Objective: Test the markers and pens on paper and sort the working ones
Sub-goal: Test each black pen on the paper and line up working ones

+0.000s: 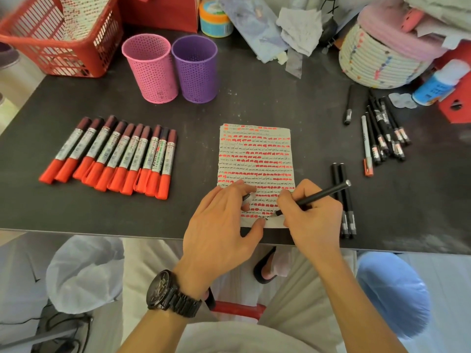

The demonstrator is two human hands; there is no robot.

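Observation:
A sheet of paper (255, 159) covered with rows of red marks and black scribbles lies at the table's front edge. My right hand (309, 220) grips a black pen (321, 194) with its tip on the paper's bottom edge. My left hand (221, 225) rests on the paper's lower left corner, thumb beside the pen tip, and pinches a small dark pen cap (246, 197) under its fingers. Several red-capped markers (112, 156) lie in a row at the left. Two black pens (344, 200) lie just right of my right hand. More black pens (382, 133) lie in a loose pile at the far right.
A pink mesh cup (150, 70) and a purple mesh cup (196, 70) stand behind the paper. A red basket (61, 36) sits at the back left. A woven basket (377, 59), a glue bottle (438, 82) and clutter crowd the back right.

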